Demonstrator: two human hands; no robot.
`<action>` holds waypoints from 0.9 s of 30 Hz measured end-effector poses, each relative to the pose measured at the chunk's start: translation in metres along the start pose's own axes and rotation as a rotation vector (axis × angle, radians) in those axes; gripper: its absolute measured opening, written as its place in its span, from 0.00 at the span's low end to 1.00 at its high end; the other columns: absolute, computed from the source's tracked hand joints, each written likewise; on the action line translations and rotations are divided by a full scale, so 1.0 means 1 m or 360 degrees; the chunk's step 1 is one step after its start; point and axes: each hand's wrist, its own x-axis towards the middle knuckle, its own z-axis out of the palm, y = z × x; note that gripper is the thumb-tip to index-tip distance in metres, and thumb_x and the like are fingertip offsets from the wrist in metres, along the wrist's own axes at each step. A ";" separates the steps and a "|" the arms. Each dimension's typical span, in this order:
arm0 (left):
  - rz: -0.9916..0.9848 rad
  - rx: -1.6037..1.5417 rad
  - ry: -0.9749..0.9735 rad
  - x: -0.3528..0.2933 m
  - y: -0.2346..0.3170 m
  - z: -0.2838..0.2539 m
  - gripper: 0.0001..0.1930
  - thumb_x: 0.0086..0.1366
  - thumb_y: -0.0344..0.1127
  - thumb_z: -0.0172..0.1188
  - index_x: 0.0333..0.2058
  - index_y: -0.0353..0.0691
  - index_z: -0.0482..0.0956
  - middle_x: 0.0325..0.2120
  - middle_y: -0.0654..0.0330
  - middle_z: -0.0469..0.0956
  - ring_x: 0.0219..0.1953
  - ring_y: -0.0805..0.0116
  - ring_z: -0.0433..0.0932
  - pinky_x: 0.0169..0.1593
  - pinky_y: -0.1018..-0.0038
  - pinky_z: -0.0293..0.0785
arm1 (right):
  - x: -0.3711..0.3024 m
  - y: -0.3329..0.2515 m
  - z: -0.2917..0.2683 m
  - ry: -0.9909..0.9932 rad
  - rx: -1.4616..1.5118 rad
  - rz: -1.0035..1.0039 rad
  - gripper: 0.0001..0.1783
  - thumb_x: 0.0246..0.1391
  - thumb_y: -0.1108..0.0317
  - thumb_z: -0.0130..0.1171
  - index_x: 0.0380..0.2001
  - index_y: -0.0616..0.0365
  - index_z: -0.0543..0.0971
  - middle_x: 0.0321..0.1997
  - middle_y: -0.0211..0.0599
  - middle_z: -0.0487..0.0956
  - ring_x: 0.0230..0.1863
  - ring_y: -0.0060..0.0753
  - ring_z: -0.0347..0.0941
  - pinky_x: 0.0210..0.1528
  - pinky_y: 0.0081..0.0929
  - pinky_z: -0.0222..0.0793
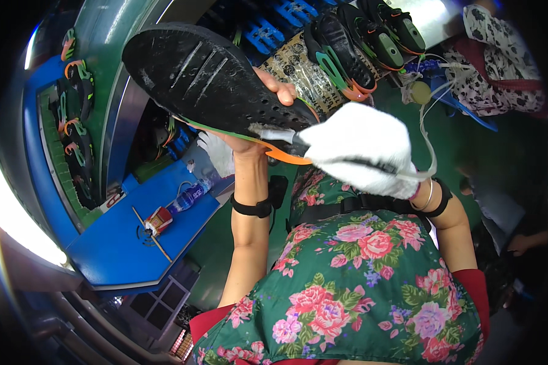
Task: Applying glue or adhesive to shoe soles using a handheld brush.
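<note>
A black shoe upper (201,79) with green-to-orange trim is held sole side up, its wide end pointing to the upper left. My bare left hand (242,143) grips it from beneath around its narrower part, with fingers showing on the far edge. In a white knitted glove, my right hand (362,146) is closed on a brush (277,134). The pale bristles touch the underside of the upper beside a group of small holes. A clear hose (429,143) runs along the glove. Most of the brush handle is hidden in the glove.
More shoe uppers (341,58) rest at the far right by a taped carton (298,70). Others stand on a green conveyor (64,164) at left. A blue shelf (128,249) holds a bottle (192,196), a red packet (158,220) and a stick. Another person's hand (520,243) shows at right.
</note>
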 end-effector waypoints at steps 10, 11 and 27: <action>0.0134 0.0144 -0.0049 0.013 0.000 -0.002 0.49 0.61 0.81 0.43 0.42 0.27 0.75 0.33 0.48 0.79 0.36 0.54 0.80 0.47 0.57 0.72 | -0.002 0.001 -0.008 -0.0039 -0.0010 0.0016 0.13 0.45 0.77 0.72 0.37 0.57 0.87 0.40 0.38 0.86 0.38 0.38 0.82 0.39 0.31 0.78; 0.0135 0.0139 -0.0038 0.013 0.000 -0.001 0.49 0.61 0.80 0.43 0.42 0.27 0.74 0.33 0.48 0.79 0.36 0.54 0.81 0.48 0.57 0.72 | -0.003 0.001 -0.007 -0.0049 -0.0062 -0.0010 0.13 0.44 0.77 0.72 0.37 0.56 0.87 0.40 0.38 0.86 0.39 0.38 0.82 0.39 0.31 0.78; 0.0187 -0.0142 -0.0018 0.029 -0.006 -0.002 0.60 0.49 0.91 0.38 0.45 0.26 0.74 0.38 0.47 0.78 0.39 0.52 0.79 0.46 0.57 0.73 | 0.003 0.006 -0.008 0.0133 0.0070 0.0117 0.11 0.41 0.78 0.74 0.31 0.56 0.86 0.39 0.40 0.87 0.35 0.38 0.82 0.38 0.31 0.76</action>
